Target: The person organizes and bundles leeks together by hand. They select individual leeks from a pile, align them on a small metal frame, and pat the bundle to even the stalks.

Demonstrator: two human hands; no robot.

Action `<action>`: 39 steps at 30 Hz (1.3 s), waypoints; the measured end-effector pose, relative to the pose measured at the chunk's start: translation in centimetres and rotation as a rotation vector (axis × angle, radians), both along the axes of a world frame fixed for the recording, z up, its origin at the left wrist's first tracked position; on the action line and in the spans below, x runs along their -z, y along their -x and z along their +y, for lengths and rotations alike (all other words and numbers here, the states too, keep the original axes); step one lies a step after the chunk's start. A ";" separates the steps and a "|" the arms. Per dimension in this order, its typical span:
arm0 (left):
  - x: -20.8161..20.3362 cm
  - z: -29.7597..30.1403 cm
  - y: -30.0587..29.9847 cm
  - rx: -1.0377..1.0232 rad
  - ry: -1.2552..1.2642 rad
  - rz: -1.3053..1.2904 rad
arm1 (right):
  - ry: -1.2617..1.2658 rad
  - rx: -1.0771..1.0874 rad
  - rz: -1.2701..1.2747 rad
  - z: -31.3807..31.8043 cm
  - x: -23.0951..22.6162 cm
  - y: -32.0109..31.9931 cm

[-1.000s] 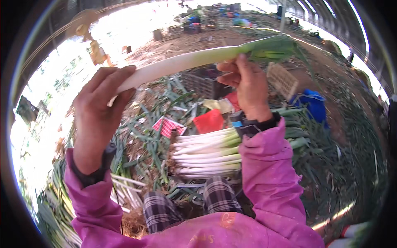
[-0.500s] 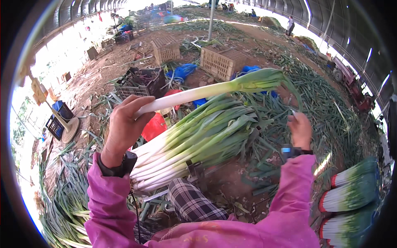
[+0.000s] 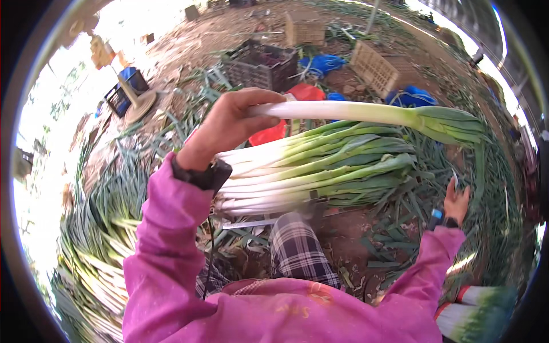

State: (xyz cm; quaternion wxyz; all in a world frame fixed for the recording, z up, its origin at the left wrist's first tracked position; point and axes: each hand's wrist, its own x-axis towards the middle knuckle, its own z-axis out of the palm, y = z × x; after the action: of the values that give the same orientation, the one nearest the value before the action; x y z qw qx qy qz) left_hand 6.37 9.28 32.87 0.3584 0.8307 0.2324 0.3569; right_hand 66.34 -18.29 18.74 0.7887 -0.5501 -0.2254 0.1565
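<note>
My left hand (image 3: 231, 123) is closed round the white end of a long green onion (image 3: 354, 110). The stalk lies almost level, its green top pointing right, with one leaf hanging from the tip. Below it, a large heap of green onions (image 3: 320, 166) lies on a low stand with black upright posts, white ends to the left. My right hand (image 3: 456, 203) is lower right of the held stalk's top, apart from it. A small, thin, pale blade-like thing (image 3: 454, 175) sticks up from its fingers; most of it is hidden.
More onions (image 3: 106, 266) lie at the left. Tied bundles with red bands (image 3: 466, 314) are at the lower right. Beyond the heap are a black crate (image 3: 260, 66), tan crates (image 3: 374, 68), blue plastic (image 3: 323, 64) and a red bag (image 3: 306, 91). Cut leaves (image 3: 492, 200) cover the ground at right.
The view has swung, shifting the scene. The held onion has gone from slanting up rightward to nearly level. My right hand has moved down, away from the stalk's top.
</note>
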 end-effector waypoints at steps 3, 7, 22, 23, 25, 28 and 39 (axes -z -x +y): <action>5.3 2.4 2.3 -0.024 0.173 0.039 | 0.224 -0.223 0.077 7.4 -1.6 12.7; 14.9 6.9 3.5 -0.115 -0.095 0.138 | -0.144 -0.566 0.465 15.7 -2.9 20.9; 33.2 12.3 10.5 -0.416 0.110 0.861 | 0.707 -0.666 -2.047 36.7 12.3 28.5; 33.5 12.0 8.2 -0.398 0.063 0.847 | 0.763 -0.602 -2.069 36.0 13.0 26.5; 34.7 9.5 9.8 -0.505 0.049 0.733 | 1.049 -0.692 -1.912 35.0 11.5 31.1; 31.1 10.4 12.5 -0.321 0.346 0.841 | 1.168 -0.864 -1.652 35.9 11.9 31.7; 37.3 -8.0 46.0 -1.437 0.704 0.777 | 1.368 -0.810 -1.729 35.6 9.2 32.4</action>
State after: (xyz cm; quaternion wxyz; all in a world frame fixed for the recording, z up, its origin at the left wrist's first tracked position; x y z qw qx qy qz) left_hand -39.64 1.27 -4.39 0.1783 0.3882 0.8990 0.0967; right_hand 33.94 17.28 9.57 -0.1938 -0.6707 -0.7135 0.0590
